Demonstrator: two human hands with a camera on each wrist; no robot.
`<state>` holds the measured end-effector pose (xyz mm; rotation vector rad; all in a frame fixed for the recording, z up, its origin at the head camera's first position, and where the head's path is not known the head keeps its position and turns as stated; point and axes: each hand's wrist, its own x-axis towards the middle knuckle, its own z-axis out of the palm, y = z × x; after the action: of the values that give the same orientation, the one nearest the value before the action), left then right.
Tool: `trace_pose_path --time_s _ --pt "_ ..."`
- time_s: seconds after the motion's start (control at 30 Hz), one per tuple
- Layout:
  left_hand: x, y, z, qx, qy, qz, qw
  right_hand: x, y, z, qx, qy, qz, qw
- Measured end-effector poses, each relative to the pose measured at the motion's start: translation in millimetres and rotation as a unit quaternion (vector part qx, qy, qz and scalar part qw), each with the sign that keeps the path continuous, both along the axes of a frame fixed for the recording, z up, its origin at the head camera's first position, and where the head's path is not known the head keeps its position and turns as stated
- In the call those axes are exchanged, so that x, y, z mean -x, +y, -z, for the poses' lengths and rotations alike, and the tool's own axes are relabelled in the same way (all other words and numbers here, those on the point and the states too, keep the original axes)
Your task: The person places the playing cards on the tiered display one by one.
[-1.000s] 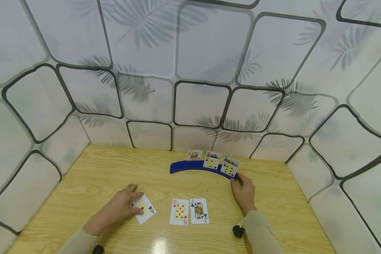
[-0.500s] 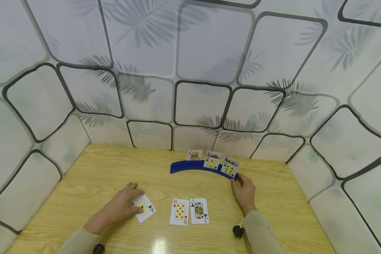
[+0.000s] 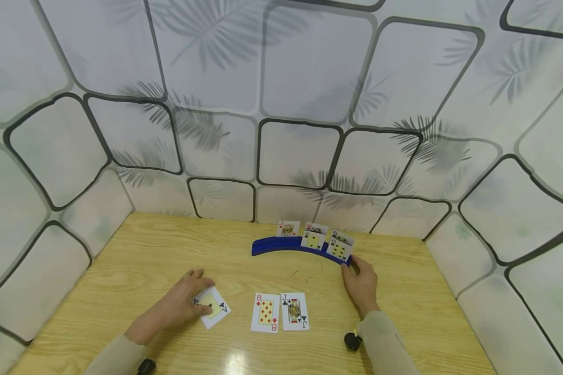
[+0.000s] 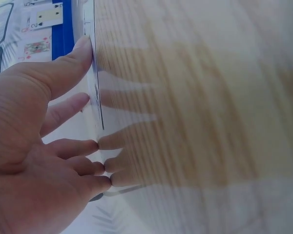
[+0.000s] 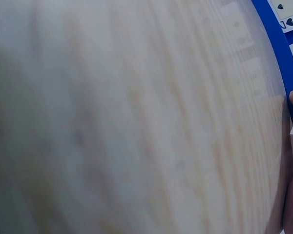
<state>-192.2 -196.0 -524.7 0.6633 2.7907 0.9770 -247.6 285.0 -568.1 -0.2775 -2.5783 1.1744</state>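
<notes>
My left hand [image 3: 186,302] rests over an ace of clubs [image 3: 218,311] lying flat and turned askew on the table. Its thumb lies on the card's face, and the index finger reaches along the far corner. In the left wrist view the other fingertips touch the tabletop. My right hand [image 3: 360,284] pinches the right end of a curved blue card holder [image 3: 277,244]. In the holder stand a jack of diamonds [image 3: 288,229], a red queen [image 3: 316,227] behind a 2 of spades [image 3: 312,240], and two more black cards at the right, one before the other.
Between my hands an 8 of diamonds [image 3: 265,312] and a jack of clubs [image 3: 294,311] lie face up side by side on the wooden table [image 3: 169,237]. A patterned wall covering [image 3: 295,156] rises behind and on both sides. Black wrist devices [image 3: 352,341] sit near the sleeves.
</notes>
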Motion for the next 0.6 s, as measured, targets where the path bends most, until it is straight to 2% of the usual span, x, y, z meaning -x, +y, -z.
trace_pose_path --time_s 0.17,0.4,0.6 --pt "-0.2 1.3 -2.0 -0.005 -0.001 0.0 1.0 0.5 1.1 -0.4 -0.005 0.004 0.002 1.0" --pt "-0.8 3.5 -3.8 0.01 0.005 0.003 0.9999 -0.9 0.4 -1.8 0.002 0.001 0.002 1.0" --pt "-0.4 3.6 -2.8 0.016 -0.001 -0.01 0.9998 -0.3 -0.1 -0.7 0.003 -0.001 0.003 1.0"
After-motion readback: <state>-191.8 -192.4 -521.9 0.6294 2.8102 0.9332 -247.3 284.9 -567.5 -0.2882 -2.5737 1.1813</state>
